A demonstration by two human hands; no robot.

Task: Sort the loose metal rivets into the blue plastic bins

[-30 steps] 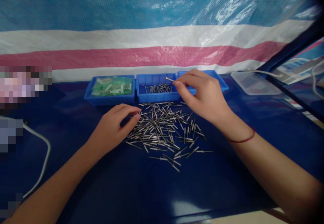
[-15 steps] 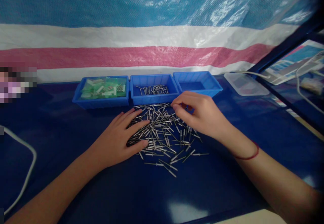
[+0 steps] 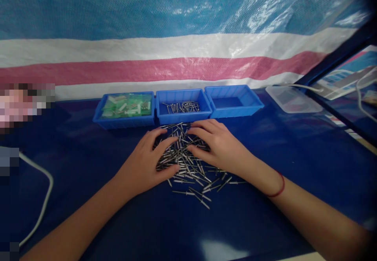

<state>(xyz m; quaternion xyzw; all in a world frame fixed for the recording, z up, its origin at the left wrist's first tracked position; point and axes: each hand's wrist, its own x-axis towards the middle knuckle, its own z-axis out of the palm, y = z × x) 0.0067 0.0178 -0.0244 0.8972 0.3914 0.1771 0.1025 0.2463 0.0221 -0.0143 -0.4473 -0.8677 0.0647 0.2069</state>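
A loose pile of silver pop rivets [image 3: 188,168] lies on the dark blue table top. Around its left side curves my left hand [image 3: 147,160], fingers spread and touching the rivets. My right hand [image 3: 216,143] rests over the right side of the pile, its fingers apart and reaching in among the rivets. Neither hand grips anything that I can see. Just behind the pile, the middle blue bin [image 3: 184,117] holds several screw- or nail-like metal pieces [image 3: 184,107]. Parts of the pile are hidden under both hands.
A left blue bin [image 3: 123,124] holds green bags [image 3: 125,105] of small parts. The right blue bin [image 3: 235,111] shows its bare floor. Beyond it lies a clear plastic lid [image 3: 294,100]. A white cable [image 3: 48,186] runs at left; a striped sheet [image 3: 176,13] hangs behind.
My right hand has come down and left from the pile's far right edge, and its pinched fingers have spread over the rivets. My left hand stays at the pile. The view has shifted slightly.
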